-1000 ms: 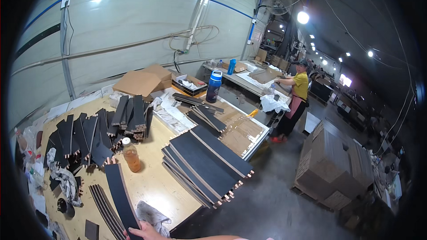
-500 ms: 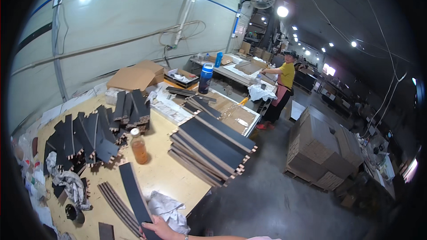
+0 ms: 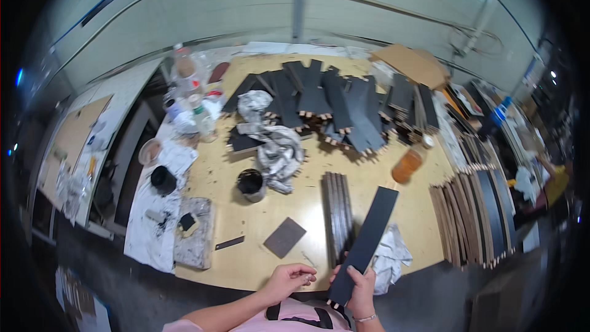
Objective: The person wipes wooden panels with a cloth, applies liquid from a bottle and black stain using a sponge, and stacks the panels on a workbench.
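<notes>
A dark flat wooden slat with small dowel pegs at its near end is gripped in my right hand, thumb across its face. It slants up and away over the table edge. Just left of it, my left hand has its fingers curled together; what they hold, if anything, is too small to make out. Beside the held slat lies a bundle of narrow slats. A crumpled white cloth rests to its right, and a brown square of sandpaper lies beyond my left hand.
Dark pegged slats are heaped at the back, with more stacked on the right. An amber bottle, a black-stained cup, stained rags and a dark strip share the table. A black pot stands at left.
The view has swung left from the aisle and co-worker to the table's front. My left hand has come into view. The slat is still in my right hand, now close to my body.
</notes>
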Demonstrator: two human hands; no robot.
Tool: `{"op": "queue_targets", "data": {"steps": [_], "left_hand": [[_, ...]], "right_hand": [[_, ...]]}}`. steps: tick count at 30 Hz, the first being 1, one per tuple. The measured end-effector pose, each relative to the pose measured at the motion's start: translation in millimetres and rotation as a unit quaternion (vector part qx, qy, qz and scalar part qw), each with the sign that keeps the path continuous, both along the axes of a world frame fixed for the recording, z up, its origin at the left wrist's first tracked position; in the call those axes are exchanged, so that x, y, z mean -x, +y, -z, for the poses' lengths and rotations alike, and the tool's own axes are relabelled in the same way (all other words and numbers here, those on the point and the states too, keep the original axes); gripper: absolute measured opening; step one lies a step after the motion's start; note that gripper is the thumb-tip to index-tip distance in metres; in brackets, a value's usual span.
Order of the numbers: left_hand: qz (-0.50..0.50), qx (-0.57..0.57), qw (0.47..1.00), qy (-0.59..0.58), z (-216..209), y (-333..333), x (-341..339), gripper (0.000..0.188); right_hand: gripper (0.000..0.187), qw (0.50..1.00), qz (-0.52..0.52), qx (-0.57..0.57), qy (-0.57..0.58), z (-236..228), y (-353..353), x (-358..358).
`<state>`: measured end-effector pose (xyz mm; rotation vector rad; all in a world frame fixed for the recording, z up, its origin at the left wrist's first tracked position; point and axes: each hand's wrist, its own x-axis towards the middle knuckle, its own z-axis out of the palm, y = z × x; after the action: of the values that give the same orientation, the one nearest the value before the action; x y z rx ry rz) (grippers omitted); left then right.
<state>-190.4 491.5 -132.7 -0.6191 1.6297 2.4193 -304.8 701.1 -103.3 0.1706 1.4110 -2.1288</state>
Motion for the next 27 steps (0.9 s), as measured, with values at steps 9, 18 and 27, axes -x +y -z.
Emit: {"op": "queue_targets", "data": {"steps": [9,18,27], "left_hand": [[-0.321,0.385,0.862,0.075,-13.7,-173.8,-45.3,0.016],[-0.283,0.583,0.761,0.041,-62.2,-237.9,-81.5,0.023],[-0.205,0.725,0.644,-0.133,-3.5,-248.3,-144.4,0.056]], "right_hand": [[0.044,0.999,-0.028,0.019,-0.006,1.3,-31.2,-1.1],[0.046,0.999,-0.050,0.002,-0.009,-7.3,-37.6,-1.4],[0.054,1.000,-0.015,0.007,-0.024,-14.2,-30.2,18.4]]}}
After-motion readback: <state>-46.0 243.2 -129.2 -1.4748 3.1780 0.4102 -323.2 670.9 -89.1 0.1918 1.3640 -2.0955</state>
